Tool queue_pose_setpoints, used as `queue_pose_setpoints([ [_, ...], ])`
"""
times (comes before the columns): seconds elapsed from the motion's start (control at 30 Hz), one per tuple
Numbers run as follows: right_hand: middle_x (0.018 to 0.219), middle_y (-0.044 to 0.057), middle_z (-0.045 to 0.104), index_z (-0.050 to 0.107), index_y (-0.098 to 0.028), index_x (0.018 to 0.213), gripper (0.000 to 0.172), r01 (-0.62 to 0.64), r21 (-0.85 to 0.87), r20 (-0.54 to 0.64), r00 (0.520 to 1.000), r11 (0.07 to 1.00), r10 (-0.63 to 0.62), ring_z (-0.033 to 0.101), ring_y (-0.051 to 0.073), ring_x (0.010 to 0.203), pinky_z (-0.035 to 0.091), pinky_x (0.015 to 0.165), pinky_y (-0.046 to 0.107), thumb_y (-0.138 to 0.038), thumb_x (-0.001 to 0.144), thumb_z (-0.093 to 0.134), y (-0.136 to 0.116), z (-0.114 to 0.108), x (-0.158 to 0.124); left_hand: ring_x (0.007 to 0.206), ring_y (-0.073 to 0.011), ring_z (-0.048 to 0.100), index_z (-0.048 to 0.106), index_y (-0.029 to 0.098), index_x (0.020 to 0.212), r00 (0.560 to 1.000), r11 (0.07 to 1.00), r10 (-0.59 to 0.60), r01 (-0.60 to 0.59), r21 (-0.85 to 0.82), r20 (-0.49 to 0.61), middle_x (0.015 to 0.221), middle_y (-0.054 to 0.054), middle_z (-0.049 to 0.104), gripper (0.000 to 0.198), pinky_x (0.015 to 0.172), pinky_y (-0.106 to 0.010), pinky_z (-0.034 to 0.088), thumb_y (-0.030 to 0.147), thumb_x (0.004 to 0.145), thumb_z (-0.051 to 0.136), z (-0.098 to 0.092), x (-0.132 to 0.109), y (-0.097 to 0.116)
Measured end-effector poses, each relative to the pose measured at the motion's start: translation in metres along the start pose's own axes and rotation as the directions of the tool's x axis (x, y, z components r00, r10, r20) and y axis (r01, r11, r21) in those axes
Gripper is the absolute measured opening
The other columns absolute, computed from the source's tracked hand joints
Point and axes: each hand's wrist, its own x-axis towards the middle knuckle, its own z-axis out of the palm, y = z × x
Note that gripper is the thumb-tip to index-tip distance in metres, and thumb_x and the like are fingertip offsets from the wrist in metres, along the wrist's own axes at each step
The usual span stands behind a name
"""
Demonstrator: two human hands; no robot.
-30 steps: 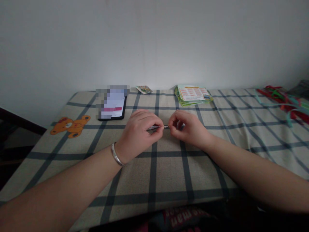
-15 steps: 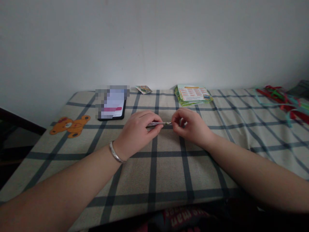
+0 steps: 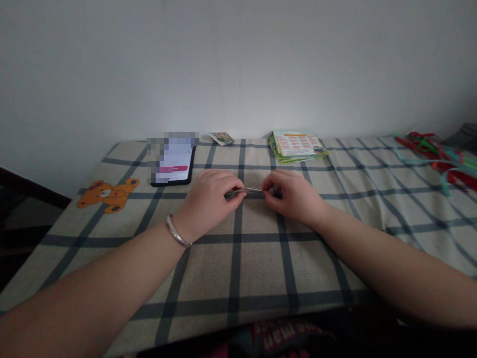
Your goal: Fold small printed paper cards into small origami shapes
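Observation:
Both hands meet over the middle of the checked cloth, gripping a thin folded piece of printed paper that shows almost edge-on. My left hand, with a silver bangle at its wrist, pinches one end between thumb and fingers. At the other end, the thumb and fingertips of my right hand are closed on the paper. Only a short stretch shows between the hands; the rest is hidden by fingers. Beyond my right hand lies a stack of printed cards.
A phone with a lit, partly blurred screen lies left of my left hand. Farther left is an orange teddy bear cutout. A small folded paper piece sits by the wall. Red and green ribbons lie at the far right.
My right hand has moved slightly left and its fingers have closed further on the paper. My left hand has shifted a little left. More of the paper shows between them.

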Motion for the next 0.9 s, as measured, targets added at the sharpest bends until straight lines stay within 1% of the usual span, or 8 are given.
queue_pose_setpoints([
  [0.1,0.084,0.003,0.063,0.06,-0.019,0.084,0.009,0.064,-0.074,0.008,0.998,0.995,-0.064,0.057,0.016,0.08,0.042,0.07,0.027,-0.014,0.077,0.056,-0.003,-0.001,-0.001,0.076,-0.0166,0.059,0.063,0.018,0.077,0.999,0.999,0.038,-0.038,-0.009,-0.011,0.075,0.0,0.065,0.007,0.073,-0.031,0.042,0.021,0.083,0.064,0.0,-0.001,0.002],
  [0.17,0.087,0.005,0.064,0.061,-0.018,0.086,0.009,0.082,-0.121,0.016,0.997,0.989,-0.08,0.057,0.018,0.084,0.042,0.072,0.028,-0.015,0.08,0.055,-0.006,-0.002,-0.001,0.078,-0.0166,0.06,0.063,0.019,0.078,0.998,0.998,0.055,-0.055,-0.012,-0.008,0.078,0.0,0.066,0.005,0.075,-0.031,0.042,0.02,0.083,0.063,0.0,-0.002,0.002],
  [0.33,0.089,0.005,0.065,0.061,-0.02,0.086,0.007,0.078,-0.219,-0.002,0.997,0.973,-0.08,0.057,0.019,0.087,0.039,0.071,0.028,-0.017,0.085,0.055,-0.007,-0.003,-0.001,0.082,-0.017,0.062,0.065,0.019,0.081,0.998,0.998,0.061,-0.061,-0.015,-0.02,0.082,0.0,0.068,0.003,0.078,-0.032,0.043,0.017,0.083,0.063,0.0,-0.002,0.004],
  [0.47,0.087,0.004,0.065,0.06,-0.02,0.083,0.005,0.054,-0.256,-0.011,0.998,0.965,-0.059,0.056,0.02,0.086,0.038,0.071,0.029,-0.016,0.082,0.057,-0.001,-0.005,-0.001,0.085,-0.0174,0.063,0.067,0.021,0.085,0.994,0.995,0.094,-0.095,-0.015,-0.047,0.085,0.0,0.07,0.007,0.078,-0.032,0.044,0.015,0.083,0.063,-0.001,-0.002,0.005],
  [0.6,0.089,0.005,0.065,0.058,-0.02,0.081,0.007,0.036,-0.254,-0.007,0.999,0.966,-0.039,0.057,0.02,0.087,0.039,0.071,0.029,-0.013,0.08,0.057,0.002,-0.007,0.0,0.086,-0.0177,0.064,0.067,0.02,0.089,0.992,0.994,0.109,-0.11,-0.009,-0.064,0.088,-0.001,0.069,0.011,0.079,-0.032,0.047,0.013,0.083,0.061,-0.003,-0.003,0.005],
  [0.73,0.089,0.004,0.065,0.057,-0.02,0.081,0.008,0.008,-0.227,-0.012,1.0,0.974,-0.011,0.057,0.019,0.087,0.039,0.07,0.028,-0.013,0.081,0.057,0.003,-0.008,0.0,0.087,-0.0149,0.063,0.066,0.018,0.091,0.989,0.99,0.102,-0.111,-0.084,-0.107,0.089,-0.003,0.067,0.013,0.08,-0.028,0.05,0.011,0.086,0.056,-0.003,-0.004,0.004],
  [0.9,0.088,0.004,0.064,0.056,-0.02,0.08,0.009,0.006,-0.153,-0.024,1.0,0.988,-0.01,0.056,0.017,0.083,0.04,0.07,0.027,-0.011,0.08,0.057,0.004,-0.008,0.0,0.088,-0.0148,0.063,0.063,0.018,0.099,0.993,0.989,-0.008,-0.009,-0.145,-0.117,0.094,-0.003,0.066,0.015,0.081,-0.029,0.051,0.014,0.085,0.059,-0.003,-0.004,0.003],
])
